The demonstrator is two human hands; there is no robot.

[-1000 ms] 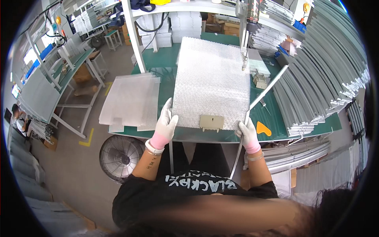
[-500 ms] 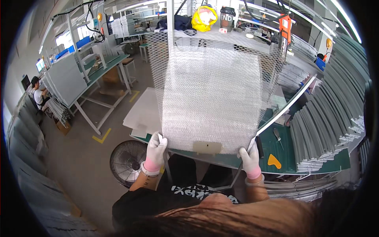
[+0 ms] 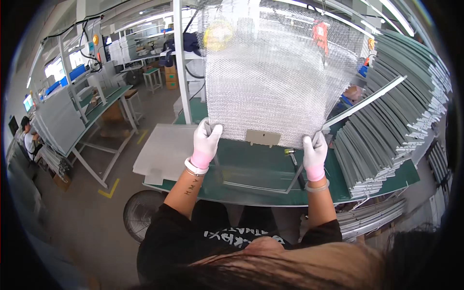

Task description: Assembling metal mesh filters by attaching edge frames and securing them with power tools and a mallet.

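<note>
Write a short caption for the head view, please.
Both gloved hands, left hand and right hand, hold a metal mesh panel upright above a green workbench.

A single head-worn fisheye camera looks forward and down from above the person's own hair and shoulders. It sits close over a green workbench (image 3: 251, 169), with forearms entering from the lower edge and the workshop curving away toward the dark rim.
</note>
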